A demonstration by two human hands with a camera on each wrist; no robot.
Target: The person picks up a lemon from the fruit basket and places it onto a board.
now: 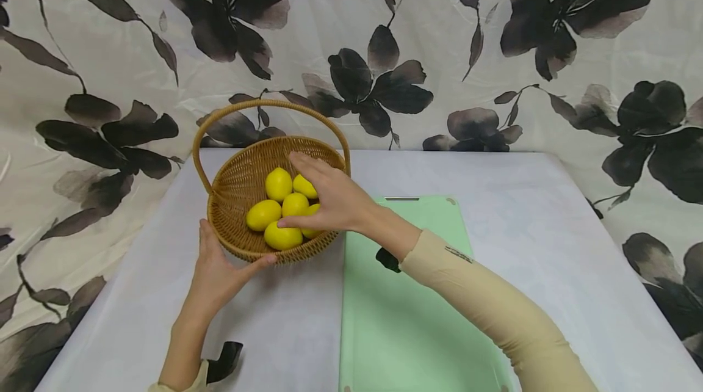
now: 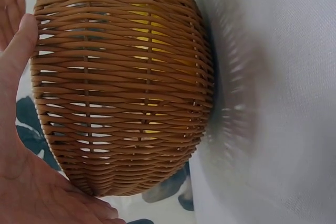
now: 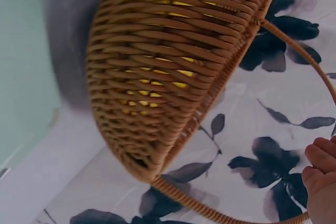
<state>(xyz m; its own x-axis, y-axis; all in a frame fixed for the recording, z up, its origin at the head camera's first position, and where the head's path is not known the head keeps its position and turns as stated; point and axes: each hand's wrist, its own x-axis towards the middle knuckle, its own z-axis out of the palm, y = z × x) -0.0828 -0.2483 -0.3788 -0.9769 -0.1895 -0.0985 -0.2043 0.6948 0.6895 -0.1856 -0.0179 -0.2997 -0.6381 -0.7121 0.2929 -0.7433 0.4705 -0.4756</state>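
A brown wicker basket (image 1: 247, 166) with a tall arched handle (image 1: 274, 104) stands at the back left of the table. Several yellow lemons (image 1: 263, 215) lie inside; in the wrist views they show only through gaps in the weave. My left hand (image 1: 214, 276) rests against the basket's near left side, thumb at the front rim and fingers extended along the side. Over the basket's right part reaches my right hand (image 1: 329, 196), fingers straight and thumb spread, above the lemons. It hides some of them, and I cannot tell whether it touches any.
A pale green cutting board (image 1: 406, 319) lies on the white-covered table (image 1: 527, 227), right of the basket and under the right forearm. Behind the table hangs a floral cloth (image 1: 384, 13). Black straps show at both wrists.
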